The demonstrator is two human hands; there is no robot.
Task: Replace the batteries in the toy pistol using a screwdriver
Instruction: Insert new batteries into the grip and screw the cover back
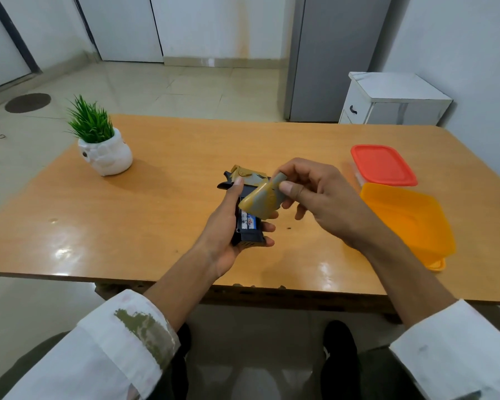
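My left hand grips the toy pistol by its dark grip, above the middle of the wooden table. The grip's battery compartment is open, and two batteries with white and blue labels show inside it. My right hand pinches the tan and grey camouflage battery cover between thumb and fingers, holding it tilted just above the open compartment. No screwdriver is visible.
A small green plant in a white pot stands at the left. On the right sit a container with a red lid and an open orange container. A tiny dark speck lies on the table near my hands.
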